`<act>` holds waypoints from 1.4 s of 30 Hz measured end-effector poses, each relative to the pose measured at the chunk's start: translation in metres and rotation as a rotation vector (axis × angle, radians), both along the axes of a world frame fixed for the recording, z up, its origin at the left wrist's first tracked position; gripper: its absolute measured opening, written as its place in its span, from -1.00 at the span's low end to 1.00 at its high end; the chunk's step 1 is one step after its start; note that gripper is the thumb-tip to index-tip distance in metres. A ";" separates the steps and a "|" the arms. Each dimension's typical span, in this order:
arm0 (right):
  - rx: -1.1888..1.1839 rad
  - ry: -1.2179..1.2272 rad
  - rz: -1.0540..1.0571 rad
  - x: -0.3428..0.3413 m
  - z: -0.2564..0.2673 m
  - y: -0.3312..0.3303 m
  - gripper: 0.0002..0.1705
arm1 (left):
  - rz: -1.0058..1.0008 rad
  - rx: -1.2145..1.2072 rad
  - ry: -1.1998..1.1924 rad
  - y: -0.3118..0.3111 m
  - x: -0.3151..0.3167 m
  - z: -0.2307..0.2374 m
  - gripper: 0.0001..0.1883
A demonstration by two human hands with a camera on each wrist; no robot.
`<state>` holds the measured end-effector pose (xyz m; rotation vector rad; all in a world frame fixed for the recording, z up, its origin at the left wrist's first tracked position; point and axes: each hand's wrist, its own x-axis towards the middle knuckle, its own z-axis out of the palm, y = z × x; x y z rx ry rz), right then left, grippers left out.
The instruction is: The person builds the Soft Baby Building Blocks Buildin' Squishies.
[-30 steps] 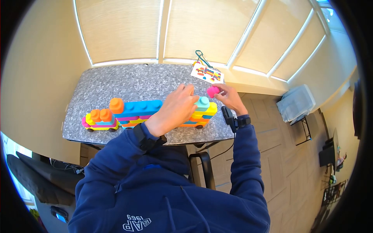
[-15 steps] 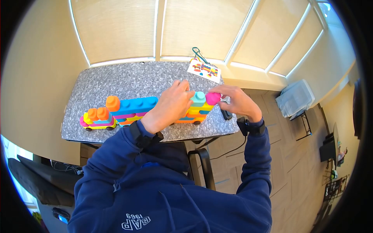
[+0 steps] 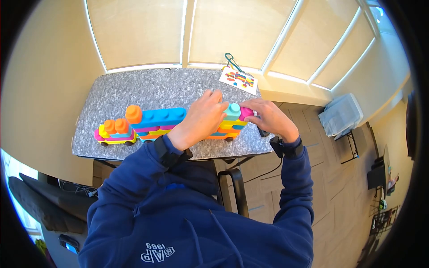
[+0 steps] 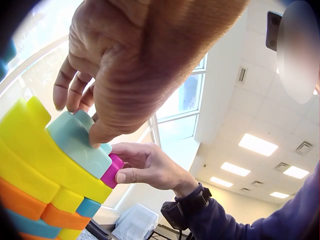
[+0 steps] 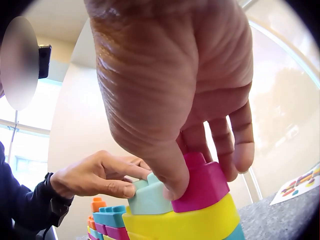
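Observation:
The right hand (image 3: 273, 119) pinches a magenta block (image 5: 202, 186) between thumb and fingers; the block sits on the yellow layer (image 5: 185, 223) at the right end of a stacked block build. Right beside it is a light teal block (image 4: 80, 142), which the left hand (image 3: 201, 118) grips by its sides with thumb and fingertips. Under these lie orange, teal and yellow blocks (image 4: 68, 200). Further left in the head view are a long blue block (image 3: 163, 117), an orange block (image 3: 133, 114) and a small wheeled part (image 3: 117, 139). The left hand hides the build's middle.
A picture card (image 3: 238, 80) and a green-handled item (image 3: 230, 59) lie at the back right of the grey speckled table (image 3: 134, 85). A black device (image 3: 262, 132) is by the right edge. A chair arm (image 3: 237, 192) stands below the front edge.
The right hand has brought the magenta block from above and behind down to the build's right end, against the light teal block. The left hand has stayed on the teal block.

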<state>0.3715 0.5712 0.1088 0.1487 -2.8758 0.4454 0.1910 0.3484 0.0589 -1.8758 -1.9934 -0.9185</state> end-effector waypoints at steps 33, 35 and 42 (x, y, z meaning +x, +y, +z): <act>-0.906 0.037 -0.403 -0.009 -0.175 -0.018 -0.30 | 0.504 -0.221 -0.358 -0.314 -0.179 -0.097 -0.29; -0.875 0.069 -0.420 -0.011 -0.171 -0.022 -0.35 | 0.487 -0.171 -0.356 -0.314 -0.182 -0.102 -0.30; -0.758 0.185 -0.455 -0.047 -0.178 -0.006 -0.32 | 0.532 -0.115 -0.324 -0.298 -0.211 -0.106 -0.31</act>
